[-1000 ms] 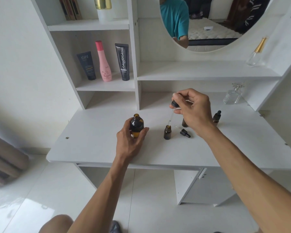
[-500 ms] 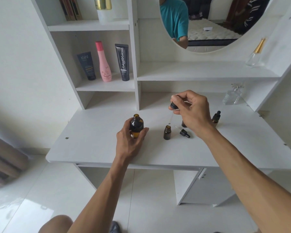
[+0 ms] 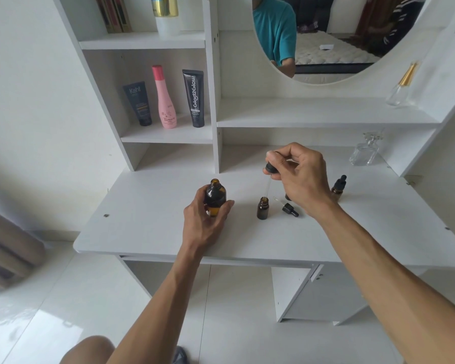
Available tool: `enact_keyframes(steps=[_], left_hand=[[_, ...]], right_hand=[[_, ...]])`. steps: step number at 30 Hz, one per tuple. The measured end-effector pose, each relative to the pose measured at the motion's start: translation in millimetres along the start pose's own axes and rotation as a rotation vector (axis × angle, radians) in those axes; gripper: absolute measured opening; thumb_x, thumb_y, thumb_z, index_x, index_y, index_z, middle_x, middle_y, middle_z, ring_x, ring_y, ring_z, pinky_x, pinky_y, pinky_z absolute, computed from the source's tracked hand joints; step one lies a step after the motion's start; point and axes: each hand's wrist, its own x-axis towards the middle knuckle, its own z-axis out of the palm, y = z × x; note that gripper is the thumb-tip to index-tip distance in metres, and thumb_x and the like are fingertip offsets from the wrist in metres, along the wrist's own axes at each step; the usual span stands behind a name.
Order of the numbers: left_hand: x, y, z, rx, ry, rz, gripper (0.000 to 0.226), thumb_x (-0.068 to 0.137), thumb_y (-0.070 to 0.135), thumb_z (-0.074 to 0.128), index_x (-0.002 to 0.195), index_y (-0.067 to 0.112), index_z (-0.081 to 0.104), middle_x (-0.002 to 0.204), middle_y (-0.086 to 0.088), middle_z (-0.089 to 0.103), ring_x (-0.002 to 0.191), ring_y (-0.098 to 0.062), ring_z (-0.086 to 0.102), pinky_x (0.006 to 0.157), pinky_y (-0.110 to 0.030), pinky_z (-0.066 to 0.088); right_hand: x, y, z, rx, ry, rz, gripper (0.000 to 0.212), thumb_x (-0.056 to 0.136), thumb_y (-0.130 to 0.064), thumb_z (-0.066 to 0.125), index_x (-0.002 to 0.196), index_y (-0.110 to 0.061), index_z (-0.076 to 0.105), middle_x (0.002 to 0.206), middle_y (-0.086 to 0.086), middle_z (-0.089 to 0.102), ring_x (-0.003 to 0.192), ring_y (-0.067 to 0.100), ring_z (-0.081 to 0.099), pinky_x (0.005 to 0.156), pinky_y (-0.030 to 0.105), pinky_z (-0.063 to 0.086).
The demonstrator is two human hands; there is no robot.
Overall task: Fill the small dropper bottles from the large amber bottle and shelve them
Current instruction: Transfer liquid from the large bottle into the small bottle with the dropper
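Meanwhile, left hand (image 3: 204,219) grips the large amber bottle (image 3: 215,197); right hand (image 3: 300,177) pinches a dropper (image 3: 269,177) over the open small bottle (image 3: 262,208). Just right of that bottle lies a loose dropper cap (image 3: 290,209); a capped bottle (image 3: 338,186) stands farther right.

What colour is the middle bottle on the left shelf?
Pink, with a darker pink cap; the head view shows it clearly.

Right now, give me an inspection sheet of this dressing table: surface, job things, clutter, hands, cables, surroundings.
Surface: white tabletop, bare in front of the bottles.
Job's things: large amber bottle uncapped and upright; open small bottle upright with the dropper tip at its mouth; loose dropper cap lying beside it; capped small bottle further right; another small bottle mostly hidden behind the right hand.
Clutter: two clear glass perfume bottles at right.
Hands: left hand grips the large amber bottle; right hand pinches the dropper.
Cables: nothing seen.
Surroundings: three cosmetic tubes on the left shelf, round mirror above.
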Motion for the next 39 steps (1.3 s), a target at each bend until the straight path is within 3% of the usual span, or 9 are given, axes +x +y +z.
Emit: enact_keyframes(steps=[13,19,26,30,35,39], left_hand=[[-0.1,-0.7,0.3,-0.004,0.002,0.004,0.041,0.082,0.035,0.077,0.116,0.022,0.059,0.093,0.012,0.068,0.085,-0.006,0.066,0.077,-0.018,0.049],[0.0,0.0,0.1,0.002,0.007,0.001,0.041,0.081,0.035,0.078,0.116,0.023,0.059,0.09,0.025,0.063,0.082,0.003,0.062,0.074,-0.008,0.045],[-0.4,0.8,-0.4,0.003,0.006,0.002,0.041,0.081,0.034,0.078,0.116,0.023,0.059,0.09,0.022,0.063,0.082,0.003,0.062,0.072,-0.004,0.043],[-0.7,0.7,-0.8,-0.004,0.005,-0.002,0.04,0.081,0.034,0.078,0.116,0.024,0.059,0.089,0.025,0.063,0.082,0.007,0.062,0.072,-0.004,0.042],[-0.7,-0.1,-1.1,-0.01,0.001,0.004,0.042,0.082,0.035,0.078,0.117,0.023,0.059,0.09,0.021,0.064,0.082,0.003,0.063,0.072,-0.005,0.043],[-0.1,-1.8,0.0,-0.017,0.001,0.007,0.043,0.081,0.036,0.078,0.117,0.023,0.058,0.093,0.014,0.067,0.084,-0.003,0.065,0.075,-0.011,0.047]], right_hand=[[0.9,-3.8,-1.4,-0.062,0.018,-0.083,0.021,0.094,-0.023,0.069,0.084,-0.004,0.069,0.075,0.008,0.074,0.074,0.018,0.075,0.072,0.044,0.063],[0.5,-2.2,-0.1,-0.072,0.011,-0.095,0.023,0.094,-0.025,0.068,0.084,-0.005,0.068,0.074,0.006,0.074,0.073,0.016,0.075,0.072,0.045,0.062],[0.6,0.8,0.5,-0.077,0.013,-0.091,0.022,0.094,-0.026,0.069,0.083,-0.007,0.068,0.073,0.004,0.074,0.073,0.018,0.075,0.072,0.048,0.062],[-0.6,-1.3,-0.8,-0.043,0.01,-0.072,0.021,0.094,-0.026,0.069,0.084,-0.008,0.069,0.074,0.004,0.073,0.075,0.018,0.075,0.073,0.044,0.063],[4.1,-23.6,0.1,0.13,0.032,-0.081,0.014,0.094,-0.02,0.069,0.091,-0.006,0.069,0.083,0.009,0.073,0.077,0.017,0.076,0.071,0.029,0.06],[9.5,-45.4,18.7,0.205,-0.027,-0.109,0.017,0.095,-0.019,0.067,0.096,-0.002,0.07,0.088,0.008,0.074,0.08,0.019,0.077,0.074,0.033,0.062]])
